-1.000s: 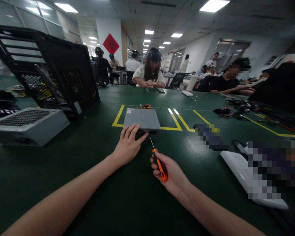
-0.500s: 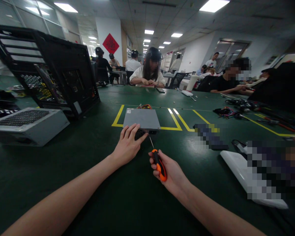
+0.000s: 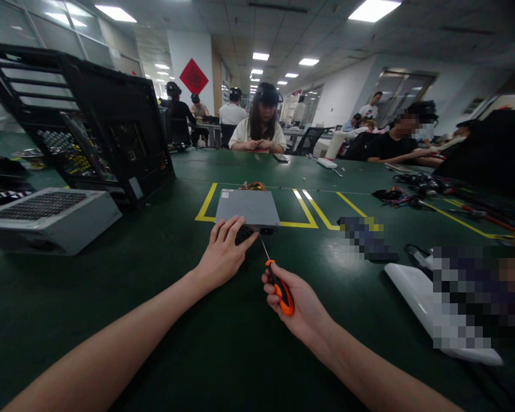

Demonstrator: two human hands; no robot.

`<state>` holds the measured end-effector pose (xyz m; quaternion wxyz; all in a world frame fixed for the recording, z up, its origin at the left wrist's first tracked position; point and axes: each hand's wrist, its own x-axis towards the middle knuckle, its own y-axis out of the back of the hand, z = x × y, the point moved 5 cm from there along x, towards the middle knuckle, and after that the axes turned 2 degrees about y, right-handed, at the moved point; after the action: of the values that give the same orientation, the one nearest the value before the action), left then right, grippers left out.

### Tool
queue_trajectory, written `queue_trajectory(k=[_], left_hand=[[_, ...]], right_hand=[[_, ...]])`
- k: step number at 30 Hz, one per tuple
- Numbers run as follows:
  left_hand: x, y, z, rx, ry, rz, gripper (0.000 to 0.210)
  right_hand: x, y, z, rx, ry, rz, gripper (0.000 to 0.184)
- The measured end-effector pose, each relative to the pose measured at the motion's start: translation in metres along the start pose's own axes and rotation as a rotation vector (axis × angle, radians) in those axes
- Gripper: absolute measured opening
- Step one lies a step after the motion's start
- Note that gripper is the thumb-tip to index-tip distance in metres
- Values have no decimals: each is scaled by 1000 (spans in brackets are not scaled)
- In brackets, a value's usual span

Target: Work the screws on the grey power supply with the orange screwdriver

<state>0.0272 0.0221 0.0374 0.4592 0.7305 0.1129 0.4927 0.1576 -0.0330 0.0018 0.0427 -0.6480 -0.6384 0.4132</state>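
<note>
A broad dark-green worktop (image 3: 223, 355) with a dull sheen fills the lower frame, marked with strips of yellow tape (image 3: 206, 202). At the centre lies a flat grey metal box (image 3: 249, 207) with a small white label, its near edge over one strip and coloured wires (image 3: 254, 186) showing behind it. The left hand (image 3: 221, 260) has its fingertips on that near edge, thumb along the front; I can't tell how firmly it grips. The right hand (image 3: 298, 297), apart from the left, is wrapped round an orange-and-black screwdriver (image 3: 285, 297), whose thin shaft reaches the box's front.

At left, a black open-framed computer case (image 3: 111, 126) stands behind a larger grey metal box with a mesh top (image 3: 68, 229); dark tangled cables (image 3: 416, 184) lie at right. Across the worktop sits a person in a cream top (image 3: 240, 134). Behind, a red diamond (image 3: 193, 77) hangs on a white pillar (image 3: 177, 51), under lit ceiling panels (image 3: 375, 10).
</note>
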Motion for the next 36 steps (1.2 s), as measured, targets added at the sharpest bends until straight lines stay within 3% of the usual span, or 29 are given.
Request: queue_trajectory(k=[4, 10, 17, 23, 27, 33, 36], left_hand=[[0, -2, 0, 17, 4, -8, 46], [0, -3, 0, 33, -4, -14, 47], [0, -1, 0, 18, 0, -7, 49], [0, 0, 1, 6, 2, -3, 49], [1, 0, 1, -3, 3, 0, 48], [0, -1, 0, 8, 3, -10, 49], [0, -1, 1, -1, -1, 2, 49]], right_hand=[[-1, -2, 3, -32, -64, 8, 28], [-5, -4, -3, 71, 45, -29, 8], [-6, -5, 3, 25, -75, -26, 26], [-6, -9, -3, 58, 55, -55, 4], [-7, -6, -2, 79, 29, -6, 3], [-7, -5, 6, 7, -92, 5, 25], [-7, -5, 4, 38, -45, -1, 14]])
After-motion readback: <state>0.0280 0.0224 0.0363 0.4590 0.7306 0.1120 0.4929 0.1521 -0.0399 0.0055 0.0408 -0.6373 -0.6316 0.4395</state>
